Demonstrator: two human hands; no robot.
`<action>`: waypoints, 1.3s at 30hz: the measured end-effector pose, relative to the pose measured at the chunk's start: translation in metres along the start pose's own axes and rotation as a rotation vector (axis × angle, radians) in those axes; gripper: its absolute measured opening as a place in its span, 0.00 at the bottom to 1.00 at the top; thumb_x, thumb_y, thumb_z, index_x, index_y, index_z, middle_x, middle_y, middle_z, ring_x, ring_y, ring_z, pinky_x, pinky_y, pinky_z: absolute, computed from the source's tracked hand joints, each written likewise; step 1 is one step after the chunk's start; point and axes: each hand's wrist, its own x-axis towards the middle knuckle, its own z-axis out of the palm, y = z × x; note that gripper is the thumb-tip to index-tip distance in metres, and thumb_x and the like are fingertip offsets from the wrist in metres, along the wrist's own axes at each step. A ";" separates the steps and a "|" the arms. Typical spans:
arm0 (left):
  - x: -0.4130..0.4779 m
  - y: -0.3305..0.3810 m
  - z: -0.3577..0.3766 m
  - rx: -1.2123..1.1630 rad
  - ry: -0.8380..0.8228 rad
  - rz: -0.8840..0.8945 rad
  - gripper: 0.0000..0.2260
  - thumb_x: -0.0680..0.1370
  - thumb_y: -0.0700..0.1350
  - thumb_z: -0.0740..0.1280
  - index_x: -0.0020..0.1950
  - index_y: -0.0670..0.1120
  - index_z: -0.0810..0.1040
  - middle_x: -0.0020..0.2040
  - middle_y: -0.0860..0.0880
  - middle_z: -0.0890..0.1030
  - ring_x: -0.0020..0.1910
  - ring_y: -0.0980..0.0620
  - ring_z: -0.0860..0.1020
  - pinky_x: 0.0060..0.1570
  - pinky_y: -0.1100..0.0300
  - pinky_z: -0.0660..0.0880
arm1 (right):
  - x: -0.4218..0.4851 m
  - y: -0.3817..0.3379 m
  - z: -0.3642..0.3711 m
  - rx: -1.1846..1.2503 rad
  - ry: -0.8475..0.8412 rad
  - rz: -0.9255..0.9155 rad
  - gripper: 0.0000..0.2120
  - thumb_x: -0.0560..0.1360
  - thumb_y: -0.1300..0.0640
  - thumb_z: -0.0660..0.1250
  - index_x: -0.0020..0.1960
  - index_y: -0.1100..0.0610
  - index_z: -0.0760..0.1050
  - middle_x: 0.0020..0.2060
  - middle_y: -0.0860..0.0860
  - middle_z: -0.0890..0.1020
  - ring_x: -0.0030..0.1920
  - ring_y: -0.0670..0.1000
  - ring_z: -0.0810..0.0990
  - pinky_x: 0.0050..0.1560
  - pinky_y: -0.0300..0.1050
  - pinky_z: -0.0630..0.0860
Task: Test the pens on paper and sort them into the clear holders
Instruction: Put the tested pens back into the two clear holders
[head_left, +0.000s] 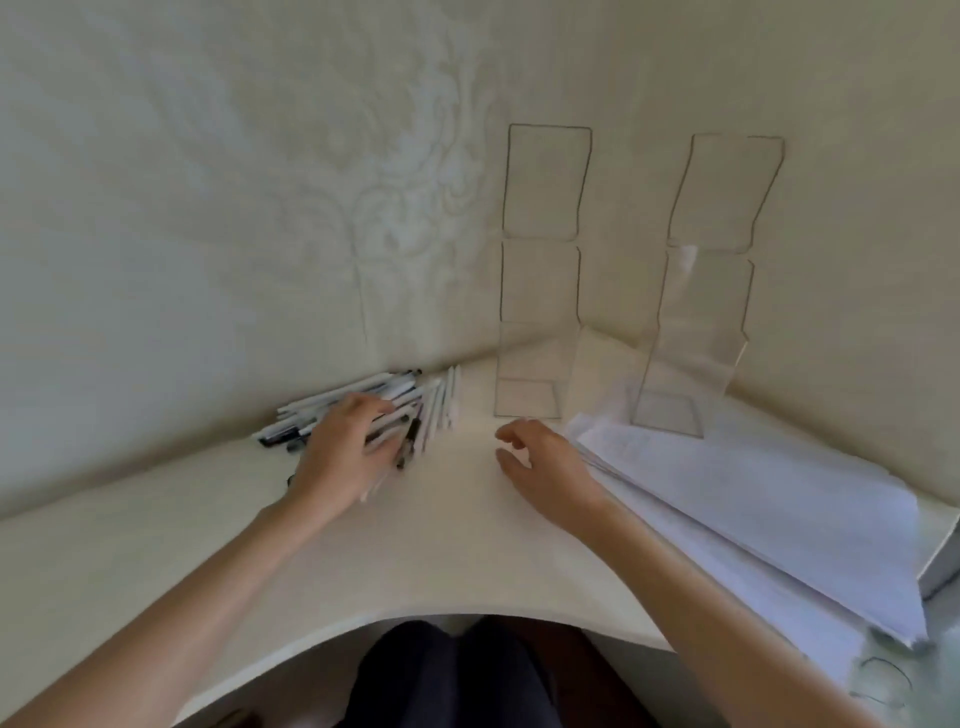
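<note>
At the desk's back corner: two tall clear holders are stood against the patterned wall (208, 208); the left holder (540, 291) is taken as the landmark, and the right holder (711, 312) is set apart to its right.
Pens: a heap of white-barrelled pens (332, 400), some dark-capped, is piled on the desk (441, 545) to the left of the left holder; a few white ones are lined side by side at the edge nearest it.
Left hand: the left hand (343, 452) is laid on the heap, its fingers curled over a bunch of pens whose ends are seen below the palm.
Right hand: the right hand (545, 467) is held just in front of the left holder's base, fingers loosely bent, nothing gripped; contact with the desk cannot be told.
Paper: a loose stack of white sheets (753, 499) is spread to the right of the left holder, reaching the right holder's base.
</note>
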 end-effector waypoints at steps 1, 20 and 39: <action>-0.001 -0.015 -0.006 0.068 0.023 -0.029 0.15 0.71 0.43 0.73 0.56 0.41 0.78 0.53 0.42 0.77 0.53 0.42 0.76 0.52 0.54 0.70 | 0.007 -0.011 0.009 0.022 -0.014 -0.010 0.15 0.79 0.56 0.61 0.65 0.57 0.72 0.62 0.53 0.75 0.62 0.51 0.74 0.58 0.36 0.66; 0.019 -0.023 0.015 0.270 -0.016 0.046 0.23 0.70 0.62 0.66 0.54 0.45 0.79 0.52 0.46 0.77 0.53 0.44 0.75 0.52 0.50 0.71 | 0.086 -0.046 0.062 -0.224 -0.072 0.295 0.22 0.75 0.49 0.62 0.65 0.58 0.68 0.61 0.58 0.71 0.61 0.59 0.66 0.61 0.48 0.63; -0.006 0.042 0.023 0.227 -0.261 -0.119 0.11 0.74 0.52 0.63 0.49 0.46 0.75 0.46 0.49 0.76 0.45 0.48 0.76 0.37 0.58 0.67 | -0.031 0.003 0.011 -0.444 0.223 0.157 0.17 0.78 0.57 0.59 0.66 0.57 0.70 0.67 0.56 0.69 0.67 0.59 0.65 0.66 0.50 0.61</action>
